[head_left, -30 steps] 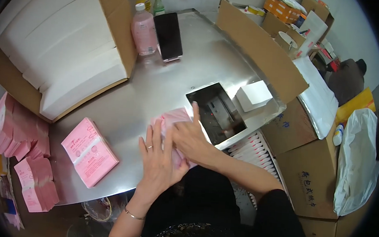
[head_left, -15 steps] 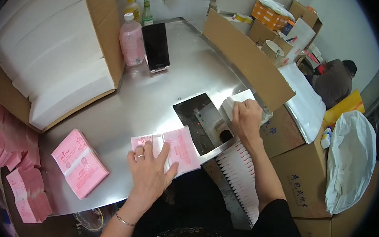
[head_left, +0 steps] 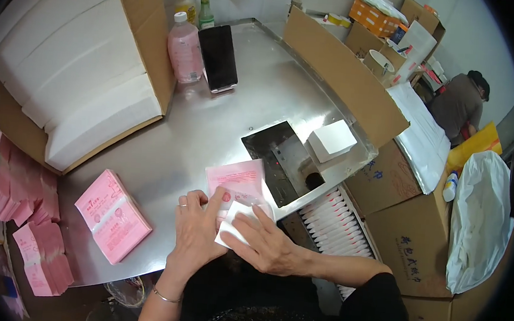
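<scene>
A pink printed plastic bag (head_left: 239, 170) lies flat near the table's front edge. My left hand (head_left: 194, 231) is at its lower left, fingers bent and gripping the bag's near side. A folded white tissue (head_left: 232, 219) sits over the bag's near end. My right hand (head_left: 268, 246) holds this tissue, fingers laid across its top and the thumb below. To the left rests a stack of pink printed bags (head_left: 113, 218). At the right, a white stack of folded tissues (head_left: 332, 141) stands beside a dark rectangular opening (head_left: 272, 159) in the table.
A large carton (head_left: 148, 43) of white tissue stacks stands at left, above bundles of pink bags (head_left: 19, 184). A phone (head_left: 218, 58) leans by a pink-liquid bottle (head_left: 185, 49). Below the right edge is a tray of packs (head_left: 336, 227). Cartons (head_left: 410, 245) and another person (head_left: 459, 104) are farther right.
My right hand has left the tissue stack and come down-left to the pink bag with a white tissue. My left hand has shifted to the bag's near edge, and the bag has turned slightly.
</scene>
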`<state>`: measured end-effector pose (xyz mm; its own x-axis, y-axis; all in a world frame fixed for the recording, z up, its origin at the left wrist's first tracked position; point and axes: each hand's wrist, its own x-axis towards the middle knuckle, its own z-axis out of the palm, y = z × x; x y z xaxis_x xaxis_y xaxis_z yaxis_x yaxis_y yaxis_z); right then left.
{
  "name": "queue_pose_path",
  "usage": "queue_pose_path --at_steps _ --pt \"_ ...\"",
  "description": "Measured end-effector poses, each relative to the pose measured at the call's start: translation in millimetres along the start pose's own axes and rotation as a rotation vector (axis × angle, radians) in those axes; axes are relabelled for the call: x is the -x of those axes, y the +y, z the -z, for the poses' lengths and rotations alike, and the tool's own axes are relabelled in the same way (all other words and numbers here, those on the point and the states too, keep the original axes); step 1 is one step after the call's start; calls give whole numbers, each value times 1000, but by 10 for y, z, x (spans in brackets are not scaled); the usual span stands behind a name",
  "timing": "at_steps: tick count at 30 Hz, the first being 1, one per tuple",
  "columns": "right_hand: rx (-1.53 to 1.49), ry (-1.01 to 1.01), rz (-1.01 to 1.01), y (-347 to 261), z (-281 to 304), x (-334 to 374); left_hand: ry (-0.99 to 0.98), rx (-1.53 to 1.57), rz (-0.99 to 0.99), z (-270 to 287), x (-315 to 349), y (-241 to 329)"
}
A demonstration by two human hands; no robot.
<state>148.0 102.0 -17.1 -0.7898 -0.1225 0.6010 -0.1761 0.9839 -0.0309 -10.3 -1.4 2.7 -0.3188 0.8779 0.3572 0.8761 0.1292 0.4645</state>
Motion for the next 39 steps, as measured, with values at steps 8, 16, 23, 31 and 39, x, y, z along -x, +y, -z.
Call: queue_pose_path --at_steps 8,16,23,31,39 --pt "2 -343 -613 1175 -445 -205 -75 42 54 343 201 71" --pt "302 5 -597 1106 162 99 416 -197 146 801 620 -541" --pt "771 26 -696 1654 506 327 137 -305 606 1099 871 -1008" --pt "455 268 -713 1706 502 378 75 76 53 258 225 -132" --pt "-42 66 34 14 -82 -88 -58 -20 -31 60 153 -107"
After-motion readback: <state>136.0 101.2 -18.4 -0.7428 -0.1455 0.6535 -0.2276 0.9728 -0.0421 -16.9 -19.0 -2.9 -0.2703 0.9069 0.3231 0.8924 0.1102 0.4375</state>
